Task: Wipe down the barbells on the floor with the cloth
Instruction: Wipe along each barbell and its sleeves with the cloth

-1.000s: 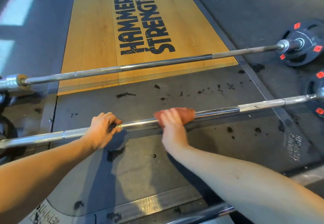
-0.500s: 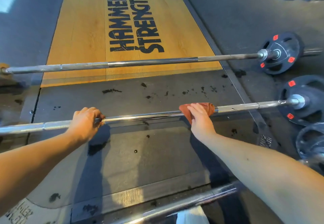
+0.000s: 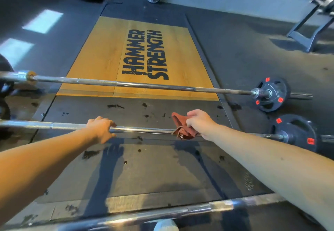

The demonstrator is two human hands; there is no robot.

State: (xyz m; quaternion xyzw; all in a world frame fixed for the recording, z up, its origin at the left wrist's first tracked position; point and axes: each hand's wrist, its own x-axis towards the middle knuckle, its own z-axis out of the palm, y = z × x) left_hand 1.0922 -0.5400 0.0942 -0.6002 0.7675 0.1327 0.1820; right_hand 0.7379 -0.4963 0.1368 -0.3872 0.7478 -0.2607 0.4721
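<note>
Barbells lie on the rubber floor (image 3: 162,173) in three rows, and the nearest barbell (image 3: 162,213) crosses the bottom edge, blurred. On the middle barbell (image 3: 144,130) the left hand (image 3: 102,128) curls around the shaft. The right hand (image 3: 198,122) pinches the rust-red cloth (image 3: 182,127), which half a second ago was wrapped tight on the bar and now hangs loose, its lower edge touching the shaft. Black plates (image 3: 296,133) with red tags sit at that bar's right end. Beyond, the far barbell (image 3: 135,84) lies across the wooden platform (image 3: 101,59) printed "HAMMER STRENGTH".
</note>
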